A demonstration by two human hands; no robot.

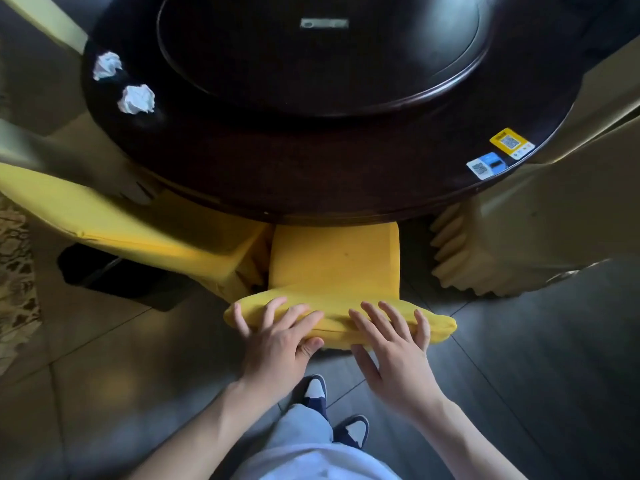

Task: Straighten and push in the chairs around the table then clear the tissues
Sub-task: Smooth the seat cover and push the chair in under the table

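Both hands on yellow chair (334,268) backrest top, seat partly under round table (346,174): left hand (277,337) grips w/ thumb under, right hand (394,351) spread flat; two tissues (135,99) far left.

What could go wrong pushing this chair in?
1. The chair sits close beside the left chair; their covers may snag.
2. Both hands, left and right, lie across the backrest top, so it could tip or twist.
3. Bumping the table might roll the tissues off.
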